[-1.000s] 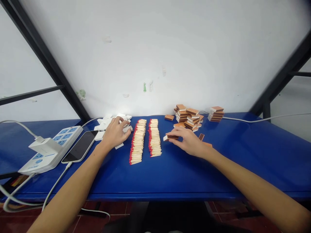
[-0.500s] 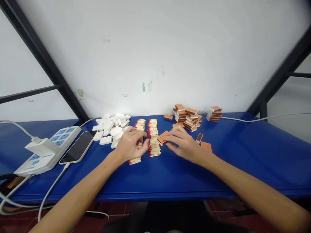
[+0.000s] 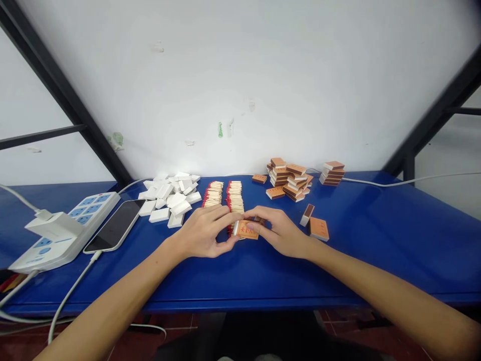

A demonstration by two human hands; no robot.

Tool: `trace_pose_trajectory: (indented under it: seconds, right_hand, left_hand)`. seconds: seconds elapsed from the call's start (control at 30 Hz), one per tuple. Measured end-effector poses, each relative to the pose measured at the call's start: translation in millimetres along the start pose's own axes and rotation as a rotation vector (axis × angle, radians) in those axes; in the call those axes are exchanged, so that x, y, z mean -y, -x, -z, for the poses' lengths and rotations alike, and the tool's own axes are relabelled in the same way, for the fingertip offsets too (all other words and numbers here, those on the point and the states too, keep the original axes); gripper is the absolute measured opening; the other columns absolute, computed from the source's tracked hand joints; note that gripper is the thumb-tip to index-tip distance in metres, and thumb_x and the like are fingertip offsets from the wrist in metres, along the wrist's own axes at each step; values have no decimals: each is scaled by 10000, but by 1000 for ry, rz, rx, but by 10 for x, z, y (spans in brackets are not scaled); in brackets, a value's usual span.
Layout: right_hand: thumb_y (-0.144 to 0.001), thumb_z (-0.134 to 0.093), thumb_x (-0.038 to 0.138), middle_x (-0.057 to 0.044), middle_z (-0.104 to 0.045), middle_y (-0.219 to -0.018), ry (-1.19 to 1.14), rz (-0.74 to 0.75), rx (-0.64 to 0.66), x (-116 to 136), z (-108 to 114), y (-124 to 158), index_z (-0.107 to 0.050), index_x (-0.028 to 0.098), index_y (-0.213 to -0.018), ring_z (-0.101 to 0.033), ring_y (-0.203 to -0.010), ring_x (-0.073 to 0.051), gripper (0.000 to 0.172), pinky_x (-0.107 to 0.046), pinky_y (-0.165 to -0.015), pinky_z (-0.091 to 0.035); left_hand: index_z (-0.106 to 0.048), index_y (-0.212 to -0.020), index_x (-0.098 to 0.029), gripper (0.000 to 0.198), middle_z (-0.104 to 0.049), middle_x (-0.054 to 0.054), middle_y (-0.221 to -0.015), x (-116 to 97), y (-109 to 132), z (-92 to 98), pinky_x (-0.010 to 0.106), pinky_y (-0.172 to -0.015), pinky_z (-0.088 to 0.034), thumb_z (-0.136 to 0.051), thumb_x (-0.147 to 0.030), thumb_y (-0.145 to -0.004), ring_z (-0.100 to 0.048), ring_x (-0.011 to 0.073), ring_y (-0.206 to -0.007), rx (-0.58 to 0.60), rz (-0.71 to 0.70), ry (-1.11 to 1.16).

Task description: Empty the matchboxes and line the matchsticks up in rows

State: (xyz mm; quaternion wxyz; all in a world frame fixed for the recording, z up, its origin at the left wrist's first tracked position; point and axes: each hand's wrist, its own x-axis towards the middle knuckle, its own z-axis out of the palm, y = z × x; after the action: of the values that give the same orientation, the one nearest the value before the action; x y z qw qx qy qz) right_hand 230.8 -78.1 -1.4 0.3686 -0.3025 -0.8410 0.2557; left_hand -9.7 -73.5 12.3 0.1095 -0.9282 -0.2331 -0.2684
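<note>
An orange matchbox (image 3: 248, 229) is held up in front of two rows of matches, its printed face toward me and a white end at its left. My right hand (image 3: 283, 230) pinches its right part between thumb and fingers. At the white end, the thumb and index finger of my left hand (image 3: 206, 231) close around the box. Behind the hands lie a left row of red-tipped matches (image 3: 214, 193) and a right row of matches (image 3: 235, 195); the hands hide their near parts. A heap of white matchbox trays (image 3: 175, 198) spreads left of the matches.
Orange matchboxes (image 3: 295, 180) are piled at the back right, beside a neat stack (image 3: 332, 173). Nearer are a box on its side (image 3: 307, 214) and a flat box (image 3: 319, 228). A phone (image 3: 114, 225) and a power strip (image 3: 63, 230) with white cables occupy the left.
My right hand has turned the matchbox and brought it slightly left and nearer me. My left hand has come off the left match row onto the box's white end. The view shifts slightly.
</note>
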Motion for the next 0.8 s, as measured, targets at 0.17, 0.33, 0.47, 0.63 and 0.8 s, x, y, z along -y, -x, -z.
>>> trace_pose_trajectory:
  seconds: [0.17,0.33,0.47,0.63,0.8]
  right_hand:
    - [-975,-541,305,-27,-722,-947,-120,-128,37,-27,-29,-5,-677,198,-1092,-621,-761,-150,209,-268,-682,-490]
    - [-969,-548,258,-14,-739,-990,-90,-101,79,-18,-18,2,-688,212,-1081,-653,-844,-153,185,-282,-785,-486]
    - [-963,-571,258,6,-758,-982,7,-79,86,-13,-40,10,-701,233,-1060,-687,-876,-157,164,-328,-922,-447]
    - [-906,-650,315,-16,-748,-972,81,-87,88,-1,-56,27,-706,221,-1033,-686,-871,-177,167,-321,-857,-479]
    - [-802,-760,294,-58,-671,-1022,156,7,170,-1,-39,61,-679,192,-1111,-643,-905,-189,335,-313,-819,-506]
  left_hand:
    - [-634,-1114,-213,327,-632,53,-833,59,-6,38,312,-606,-458,-608,-427,-868,-607,189,-725,51,3,-43]
    - [-637,-1083,-184,322,-639,73,-900,81,6,48,320,-650,-471,-606,-428,-876,-612,201,-790,110,22,-3]
    - [-637,-1061,-176,311,-629,53,-858,42,-12,66,311,-619,-446,-598,-417,-869,-602,192,-748,212,32,29]
    - [-625,-945,-174,265,-590,25,-763,34,-25,75,308,-594,-407,-601,-423,-858,-567,179,-681,266,16,27]
    - [-607,-877,-181,251,-590,31,-785,36,-20,68,315,-618,-415,-613,-428,-832,-573,186,-702,338,46,39]
